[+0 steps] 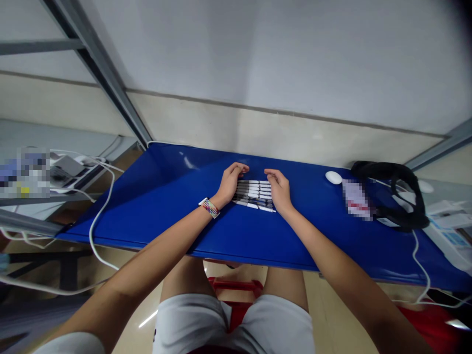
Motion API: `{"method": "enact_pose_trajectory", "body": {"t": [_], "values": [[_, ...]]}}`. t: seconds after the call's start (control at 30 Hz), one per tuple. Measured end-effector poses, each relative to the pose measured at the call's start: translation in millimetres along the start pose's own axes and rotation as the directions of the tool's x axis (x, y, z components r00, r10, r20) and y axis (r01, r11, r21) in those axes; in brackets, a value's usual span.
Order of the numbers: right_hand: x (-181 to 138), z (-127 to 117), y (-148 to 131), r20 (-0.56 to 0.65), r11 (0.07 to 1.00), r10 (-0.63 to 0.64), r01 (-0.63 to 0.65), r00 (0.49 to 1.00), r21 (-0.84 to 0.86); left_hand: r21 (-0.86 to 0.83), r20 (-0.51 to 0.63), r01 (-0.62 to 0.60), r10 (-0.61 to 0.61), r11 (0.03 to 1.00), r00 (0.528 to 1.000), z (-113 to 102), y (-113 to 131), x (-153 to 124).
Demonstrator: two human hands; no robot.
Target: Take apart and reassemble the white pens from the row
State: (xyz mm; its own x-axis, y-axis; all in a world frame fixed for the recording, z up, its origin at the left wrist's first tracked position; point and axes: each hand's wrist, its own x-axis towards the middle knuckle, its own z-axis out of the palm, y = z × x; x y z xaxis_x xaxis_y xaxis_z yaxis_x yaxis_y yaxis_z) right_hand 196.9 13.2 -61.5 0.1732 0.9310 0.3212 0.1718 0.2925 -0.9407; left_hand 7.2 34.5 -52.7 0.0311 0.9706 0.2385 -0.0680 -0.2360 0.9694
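Observation:
Several white-and-dark pens (253,189) lie side by side in a row on the blue tabletop (177,196), each pointing left to right. My left hand (233,180) stands on edge at their left ends, its fingers bent slightly inward. At the right ends, my right hand (279,187) faces it with fingers extended and loosely curved. The palms appear to touch the pen ends, which they partly hide. Neither hand is wrapped around a pen. A multicoloured band (210,207) circles my left wrist.
On the right are a white oval object (334,177), a blurred-out packet (357,199) and a black strap-like headset (394,191) with a white cable. White cables (96,216) hang over the left edge by a metal frame (106,73). A wall stands behind.

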Motion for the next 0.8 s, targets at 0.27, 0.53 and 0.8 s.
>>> {"method": "enact_pose_trajectory", "body": {"t": [0.27, 0.53, 0.8], "values": [[0, -1, -2, 0.021, 0.996, -0.021, 0.023, 1.000, -0.091, -0.070, 0.030, 0.034, -0.032, 0.997, 0.999, 4, 7, -4], [-4, -2, -2, 0.143, 0.938, -0.154, 0.190, 0.978, -0.291, -0.066, 0.030, 0.068, -0.066, 0.995, 0.997, 4, 7, -4], [-9, -10, -22, 0.262, 0.826, -0.320, 0.404, 0.910, -0.394, -0.049, 0.021, 0.055, -0.054, 0.997, 0.998, 0, 6, -1]]}}
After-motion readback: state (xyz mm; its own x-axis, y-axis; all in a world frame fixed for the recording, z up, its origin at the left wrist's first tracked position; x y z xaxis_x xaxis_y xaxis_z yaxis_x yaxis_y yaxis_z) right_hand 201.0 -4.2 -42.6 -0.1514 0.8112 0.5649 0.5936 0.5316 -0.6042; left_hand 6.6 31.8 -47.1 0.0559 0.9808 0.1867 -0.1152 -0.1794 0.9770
